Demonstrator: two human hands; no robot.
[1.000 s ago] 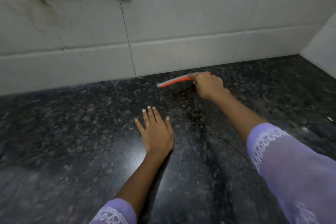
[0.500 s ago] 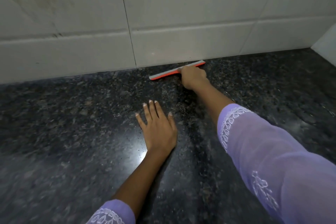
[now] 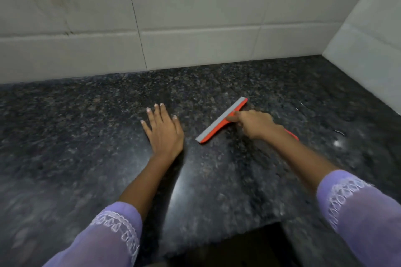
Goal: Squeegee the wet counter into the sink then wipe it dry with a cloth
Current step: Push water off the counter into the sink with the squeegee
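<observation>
I drag the squeegee (image 3: 221, 120) back off the wall across the worktop (image 3: 86, 136), right hand (image 3: 255, 123) clamped on its handle, left hand (image 3: 163, 131) flat, sink unseen.

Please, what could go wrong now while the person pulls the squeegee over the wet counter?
1. The left hand lies flat beside the squeegee; the blade could run water against it.
2. Droplets sit on the counter right of the right hand, probably outside this stroke, so they may be missed.
3. No sink shows; water might run off the front edge.
</observation>
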